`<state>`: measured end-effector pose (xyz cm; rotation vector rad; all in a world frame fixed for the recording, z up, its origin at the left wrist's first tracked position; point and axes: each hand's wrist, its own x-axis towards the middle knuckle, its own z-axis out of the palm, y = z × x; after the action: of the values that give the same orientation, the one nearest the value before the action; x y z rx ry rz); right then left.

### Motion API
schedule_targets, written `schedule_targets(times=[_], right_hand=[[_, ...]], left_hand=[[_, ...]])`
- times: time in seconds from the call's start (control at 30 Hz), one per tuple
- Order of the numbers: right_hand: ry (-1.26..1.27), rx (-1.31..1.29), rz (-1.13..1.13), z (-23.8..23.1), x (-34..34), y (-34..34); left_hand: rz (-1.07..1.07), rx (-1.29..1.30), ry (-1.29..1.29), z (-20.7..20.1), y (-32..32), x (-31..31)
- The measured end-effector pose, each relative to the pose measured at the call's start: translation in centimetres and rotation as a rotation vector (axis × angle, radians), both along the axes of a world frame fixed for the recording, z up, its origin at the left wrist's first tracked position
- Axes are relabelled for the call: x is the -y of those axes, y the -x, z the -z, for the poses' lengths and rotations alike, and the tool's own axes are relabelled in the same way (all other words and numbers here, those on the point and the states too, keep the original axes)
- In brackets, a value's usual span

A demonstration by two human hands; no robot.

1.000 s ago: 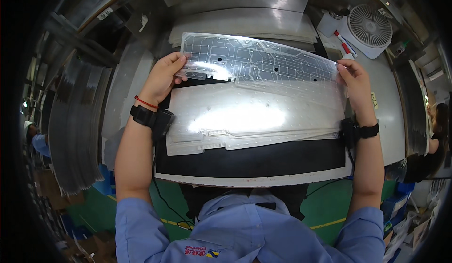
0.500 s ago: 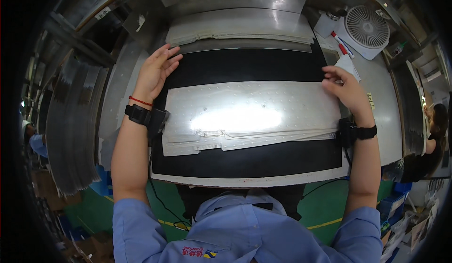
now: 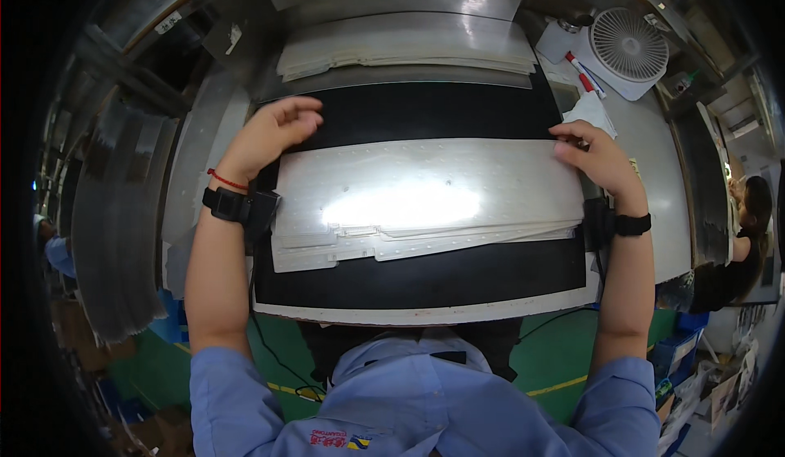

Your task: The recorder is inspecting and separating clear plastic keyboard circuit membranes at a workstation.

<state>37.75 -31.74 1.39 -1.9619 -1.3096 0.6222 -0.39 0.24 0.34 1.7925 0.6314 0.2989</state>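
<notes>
A stack of flat silver metal sheets [image 3: 507, 183] with small raised dots and notched front edges lies on a black mat [image 3: 441, 281] in front of me. The sheets are slightly fanned, and a bright glare covers the middle of the top one. Just above the stack's far left corner is my left hand [image 3: 276, 134], open and bent with nothing in it. My right hand [image 3: 601, 159] is at the far right corner. Its thumb is over the sheet and its fingers are beyond the edge, apart from the thumb; whether they touch the metal is hard to tell.
Another stack of metal sheets [image 3: 409, 44] lies at the back. On the right are a white fan [image 3: 630, 44], a red marker [image 3: 582, 77] and a crumpled white cloth [image 3: 590, 112]. Tall stacks of sheets [image 3: 123, 220] stand at the left. Another person [image 3: 744, 236] is at the far right.
My left hand has turned inward and come nearer, its fingers bending more. My right hand's fingers have closed in slightly at the sheet's corner. The whole view has shifted a little.
</notes>
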Motion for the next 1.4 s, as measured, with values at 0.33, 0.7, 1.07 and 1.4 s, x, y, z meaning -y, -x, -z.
schedule_targets(times=[0.33, 0.7, 1.07, 1.4], right_hand=[[-0.097, 0.058, -0.009, 0.1, -0.3, 0.3], [-0.181, -0.299, 0.108, -0.1, -0.1, -0.2], [-0.154, -0.16, 0.122, 0.3, 0.0, -0.8], [-0.153, -0.185, 0.096, 0.1, 0.1, -0.8]], left_hand=[[0.095, -0.237, -0.232, -1.4, -0.9, 2.2], [0.067, -0.096, -0.219, -0.7, -1.0, 1.9], [0.051, -0.027, -0.221, -0.5, -1.0, 1.8], [0.043, -0.029, -0.226, -0.5, -0.9, 1.8]])
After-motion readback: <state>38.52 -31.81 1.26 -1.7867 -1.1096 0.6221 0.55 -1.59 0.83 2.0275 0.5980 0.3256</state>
